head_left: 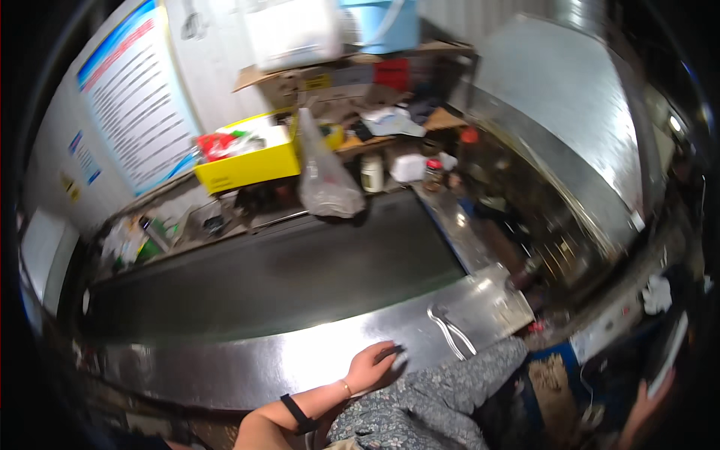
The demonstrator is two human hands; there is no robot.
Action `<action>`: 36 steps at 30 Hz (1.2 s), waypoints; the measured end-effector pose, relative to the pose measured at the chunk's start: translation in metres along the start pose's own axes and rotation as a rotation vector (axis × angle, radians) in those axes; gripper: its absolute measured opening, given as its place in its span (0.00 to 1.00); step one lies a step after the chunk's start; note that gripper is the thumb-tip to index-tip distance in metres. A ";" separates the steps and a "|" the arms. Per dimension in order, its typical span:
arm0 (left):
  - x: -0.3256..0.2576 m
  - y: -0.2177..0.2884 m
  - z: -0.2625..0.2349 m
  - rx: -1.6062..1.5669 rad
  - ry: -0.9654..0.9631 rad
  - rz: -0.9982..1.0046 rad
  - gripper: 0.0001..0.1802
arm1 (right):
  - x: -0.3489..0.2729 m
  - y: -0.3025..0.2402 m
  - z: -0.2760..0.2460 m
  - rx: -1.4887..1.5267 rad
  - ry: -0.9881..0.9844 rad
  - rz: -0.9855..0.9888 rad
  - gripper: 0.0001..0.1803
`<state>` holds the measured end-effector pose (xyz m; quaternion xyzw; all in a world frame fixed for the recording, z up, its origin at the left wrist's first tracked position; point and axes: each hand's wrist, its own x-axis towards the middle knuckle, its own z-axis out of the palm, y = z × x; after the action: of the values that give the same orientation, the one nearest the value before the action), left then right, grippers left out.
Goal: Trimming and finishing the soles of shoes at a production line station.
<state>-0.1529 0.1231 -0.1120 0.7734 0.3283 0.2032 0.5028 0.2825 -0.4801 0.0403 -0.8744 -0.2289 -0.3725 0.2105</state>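
Table: lay bare along front-left edge
Left hand: curled round dark piece
Right hand: gripped slab beyond table

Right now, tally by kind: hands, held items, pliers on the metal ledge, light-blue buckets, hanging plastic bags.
Hands (left hand, right hand): 2
Held items (small dark piece, flat thin object): 2
Pliers: 1
Light-blue bucket: 1
Hanging plastic bag: 1
Total: 7

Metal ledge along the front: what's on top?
Silver pliers lie on the metal ledge; the left hand is over it, holding a dark object. Anything the hand or patterned clothing covers is hidden.
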 end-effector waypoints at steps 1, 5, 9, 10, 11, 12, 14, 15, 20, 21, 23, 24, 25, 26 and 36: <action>0.006 0.021 0.006 0.000 -0.022 0.086 0.21 | 0.005 -0.085 0.012 0.181 -0.018 0.084 0.43; 0.046 0.092 0.068 -0.298 -0.268 0.213 0.20 | -0.033 -0.270 0.064 1.039 -0.119 0.220 0.55; 0.073 0.130 0.104 -0.982 -0.199 -0.279 0.34 | -0.080 -0.400 0.095 0.894 -0.308 -0.147 0.52; 0.079 0.133 0.108 -0.984 0.067 -0.167 0.38 | -0.089 -0.425 0.095 0.955 -0.360 -0.258 0.50; 0.081 0.137 0.089 -1.227 -0.163 -0.205 0.38 | -0.091 -0.435 0.087 0.961 -0.505 -0.286 0.48; 0.081 0.137 0.066 -1.463 -0.401 -0.246 0.38 | -0.090 -0.440 0.082 0.965 -0.652 -0.314 0.46; 0.079 0.130 0.046 -1.336 -0.332 -0.296 0.36 | -0.085 -0.442 0.092 1.128 -0.704 -0.318 0.37; 0.073 0.131 0.039 -1.236 -0.350 -0.279 0.35 | -0.083 -0.442 0.100 1.188 -0.795 -0.166 0.34; 0.054 0.113 0.049 -0.968 -0.359 -0.307 0.38 | -0.055 -0.443 0.119 1.454 -0.987 0.110 0.29; 0.049 0.113 0.056 -0.762 -0.392 -0.207 0.36 | -0.046 -0.437 0.116 1.497 -1.071 0.180 0.33; 0.042 0.118 0.067 -0.344 -0.527 -0.114 0.33 | -0.045 -0.405 0.122 1.643 -1.262 0.300 0.35; 0.034 0.126 0.073 -0.129 -0.621 -0.130 0.32 | -0.046 -0.386 0.121 1.683 -1.370 0.329 0.36; 0.026 0.140 0.077 -0.105 -0.717 -0.008 0.29 | -0.044 -0.370 0.108 1.646 -1.433 0.322 0.38; 0.019 0.150 0.078 -0.078 -0.794 0.109 0.27 | -0.047 -0.350 0.100 1.612 -1.590 0.451 0.39; 0.102 0.042 0.019 0.490 -0.106 0.559 0.23 | -0.156 -0.290 0.044 1.341 -0.654 0.683 0.32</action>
<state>-0.0569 0.1718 -0.0835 0.9400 0.1168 0.2075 0.2443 0.0494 -0.2605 -0.0468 -0.6486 -0.1738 0.2018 0.7130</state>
